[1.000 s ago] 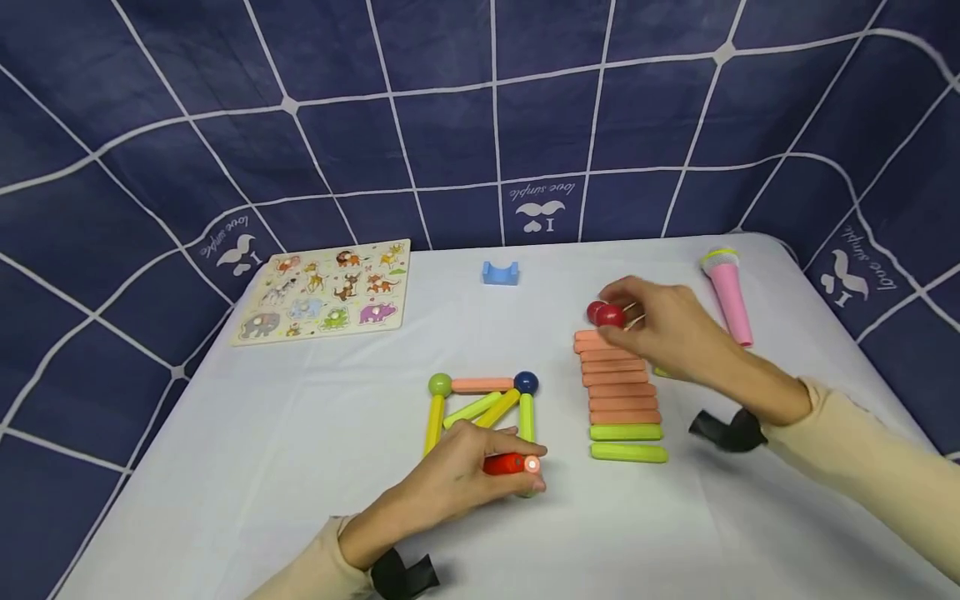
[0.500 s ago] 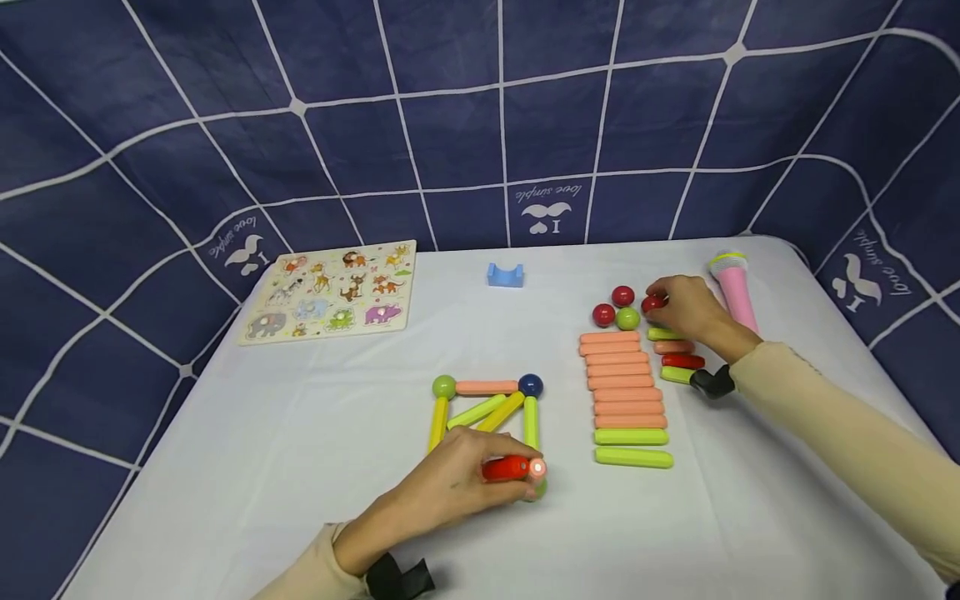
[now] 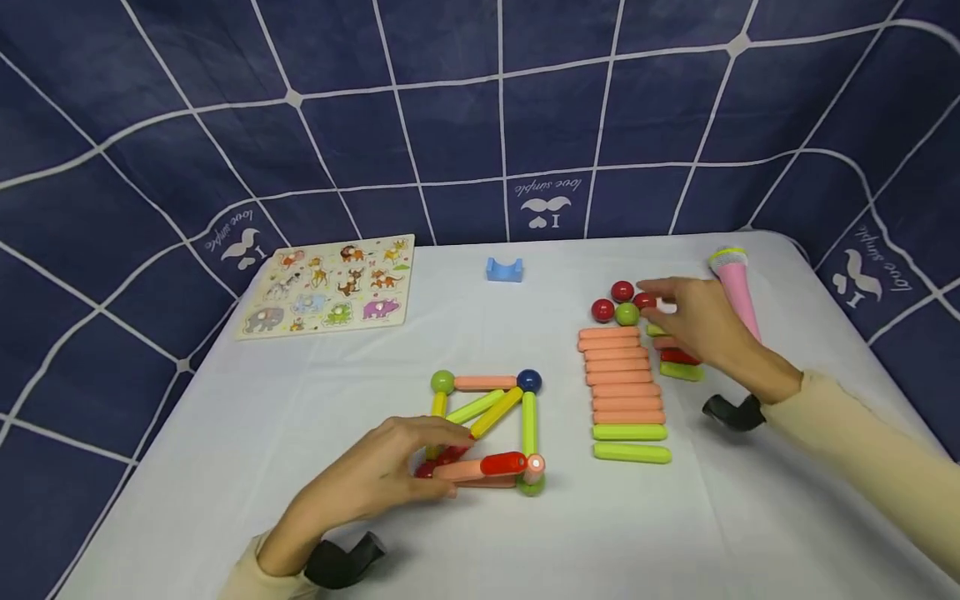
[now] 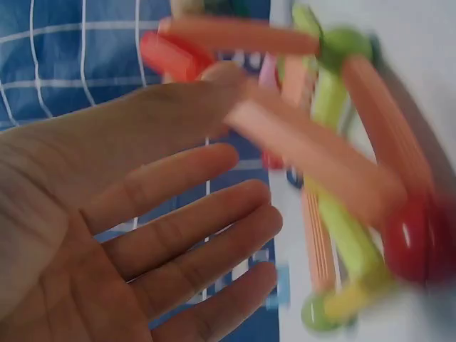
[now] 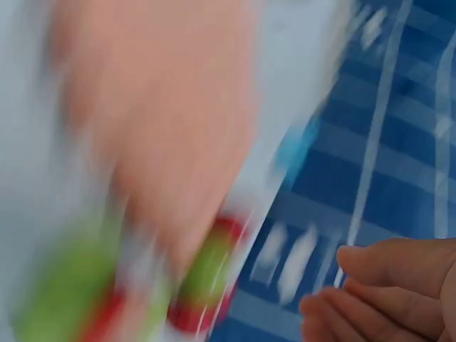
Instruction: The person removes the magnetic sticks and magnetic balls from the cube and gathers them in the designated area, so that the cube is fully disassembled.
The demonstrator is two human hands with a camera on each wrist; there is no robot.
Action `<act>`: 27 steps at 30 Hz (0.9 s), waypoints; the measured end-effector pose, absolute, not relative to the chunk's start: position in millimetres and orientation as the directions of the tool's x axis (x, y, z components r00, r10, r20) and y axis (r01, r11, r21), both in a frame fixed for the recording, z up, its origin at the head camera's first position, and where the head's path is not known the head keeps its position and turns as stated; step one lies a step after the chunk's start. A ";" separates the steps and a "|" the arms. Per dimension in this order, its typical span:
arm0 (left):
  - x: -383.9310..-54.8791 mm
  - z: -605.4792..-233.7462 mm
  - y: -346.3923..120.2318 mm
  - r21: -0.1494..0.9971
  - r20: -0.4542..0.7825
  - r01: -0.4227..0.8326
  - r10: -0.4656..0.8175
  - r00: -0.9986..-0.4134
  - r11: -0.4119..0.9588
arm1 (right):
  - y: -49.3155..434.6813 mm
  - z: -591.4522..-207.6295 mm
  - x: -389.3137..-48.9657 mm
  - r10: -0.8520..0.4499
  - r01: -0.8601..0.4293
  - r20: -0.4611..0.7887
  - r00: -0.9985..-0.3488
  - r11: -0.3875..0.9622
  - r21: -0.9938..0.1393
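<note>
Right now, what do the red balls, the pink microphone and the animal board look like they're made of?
Red balls: maybe glossy plastic or coated metal; bright highlights show the shine.
Pink microphone: likely plastic, its handle smooth and evenly coloured.
Animal board: perhaps wood, with a matte-looking, pale, flat face.

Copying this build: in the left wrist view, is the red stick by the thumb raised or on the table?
Raised: the red stick is by the top of a salmon stick standing on a green ball.
</note>
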State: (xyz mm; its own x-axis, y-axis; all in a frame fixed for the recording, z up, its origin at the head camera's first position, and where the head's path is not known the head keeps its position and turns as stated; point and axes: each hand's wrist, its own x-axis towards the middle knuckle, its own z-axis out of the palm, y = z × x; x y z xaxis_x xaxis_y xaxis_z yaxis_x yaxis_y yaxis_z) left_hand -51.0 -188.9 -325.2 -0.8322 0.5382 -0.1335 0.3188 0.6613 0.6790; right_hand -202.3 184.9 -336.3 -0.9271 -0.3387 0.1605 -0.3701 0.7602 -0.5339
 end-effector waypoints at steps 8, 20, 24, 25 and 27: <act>-45.7 -333.5 -214.4 0.527 -0.150 0.357 0.498 -0.854 0.771 | 123.7 -348.4 -97.3 -0.634 -0.364 -0.025 -0.773 0.474 -0.802; -49.2 -349.4 -208.9 0.494 -0.179 0.369 0.507 -0.843 0.787 | 88.0 -368.1 -74.1 -0.688 -0.394 0.024 -0.726 0.387 -0.834; -50.7 -351.1 -208.8 0.501 -0.172 0.373 0.512 -0.842 0.781 | 84.7 -367.9 -73.5 -0.704 -0.424 0.055 -0.708 0.362 -0.830; -51.3 -351.2 -208.5 0.509 -0.170 0.372 0.514 -0.841 0.776 | 84.8 -368.0 -73.4 -0.708 -0.433 0.063 -0.703 0.356 -0.828; -52.3 -351.1 -207.7 0.532 -0.167 0.368 0.521 -0.837 0.762 | 86.3 -368.4 -73.4 -0.715 -0.453 0.079 -0.694 0.349 -0.820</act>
